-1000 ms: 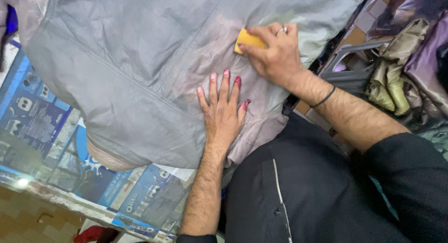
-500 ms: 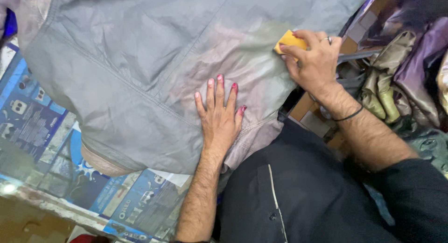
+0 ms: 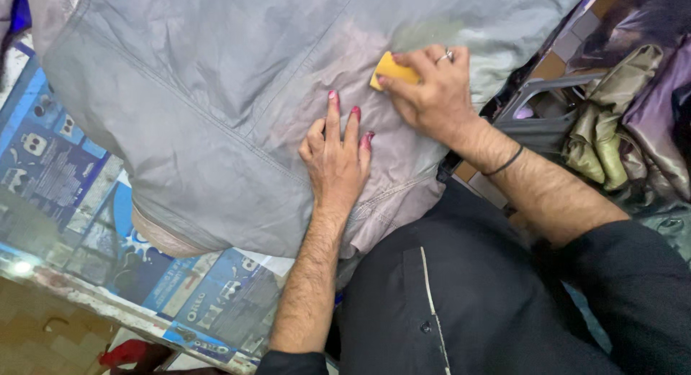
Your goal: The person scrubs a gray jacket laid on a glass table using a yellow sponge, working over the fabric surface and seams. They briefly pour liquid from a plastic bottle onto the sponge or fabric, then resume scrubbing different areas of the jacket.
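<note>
At the far left a glass tabotop edge would be the wrong word for it: it is a glass tabletop with blue printed packets showing beneath the pane, and a strip of tan floor below its front edge. Spread over most of that tabletop is a grey leather jacket, lying flat with its seams running diagonally and a pale cuff or lining peeking out at its lower left edge. Toward the middle the leather turns from grey to a mauve-pink patch (blotchy, darker near the hands).

The left hand lies palm down on that pinkish patch, its grip spread flat with the fingers close together and pressing on the leather; it pinches nothing. The fingertips are stained a reddish pink.

Just to the right and slightly farther from the person, the right hand has its grip pressed together on a yellow sponge, thumb on the near side and fingers curled over the top, so that only the sponge's left end shows. The sponge rests on the jacket, just beside the left hand's fingertips but apart from them. The right hand wears a ring, and a thin dark band sits on the wrist.

Further right, off the jacket's edge, stands a grey metal frame, and past it a heap of olive and purple shiny garments. The person's black clothing fills the lower right.
</note>
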A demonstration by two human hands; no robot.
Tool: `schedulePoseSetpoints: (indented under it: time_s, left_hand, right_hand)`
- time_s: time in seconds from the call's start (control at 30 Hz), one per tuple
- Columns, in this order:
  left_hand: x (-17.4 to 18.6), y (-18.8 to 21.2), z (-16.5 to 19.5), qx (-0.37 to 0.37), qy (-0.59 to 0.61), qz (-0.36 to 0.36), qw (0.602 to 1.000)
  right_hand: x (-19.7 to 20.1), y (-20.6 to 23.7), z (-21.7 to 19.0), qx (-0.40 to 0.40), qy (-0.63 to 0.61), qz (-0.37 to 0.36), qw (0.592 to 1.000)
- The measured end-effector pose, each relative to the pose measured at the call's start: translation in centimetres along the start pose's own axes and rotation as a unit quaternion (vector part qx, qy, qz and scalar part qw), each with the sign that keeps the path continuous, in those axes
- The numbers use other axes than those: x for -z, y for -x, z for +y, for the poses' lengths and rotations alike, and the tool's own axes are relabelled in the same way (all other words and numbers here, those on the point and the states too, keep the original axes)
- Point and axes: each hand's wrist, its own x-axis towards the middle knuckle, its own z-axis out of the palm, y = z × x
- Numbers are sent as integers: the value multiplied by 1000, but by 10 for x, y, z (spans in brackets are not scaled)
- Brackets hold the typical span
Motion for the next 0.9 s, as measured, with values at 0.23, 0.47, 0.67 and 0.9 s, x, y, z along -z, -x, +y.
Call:
schedulePoseSetpoints:
  time_s: [0.23,0.47,0.67,0.9]
  left_hand:
    - [-1,0,-6,11,20,-3,1000]
    - [-2,1,-10,21,21,-1,1000]
    - [0,1,-12,23,25,3,999]
    - [0,2,-13,24,34,1,999]
  right_hand:
    - [-28,-18,-17,-26,-7,28,999]
    - [-22,-50,-30,28,-16,18,999]
    - [-39,-56,-26,4,-45,45,998]
    - [-53,-66,-14,-36,9,31,999]
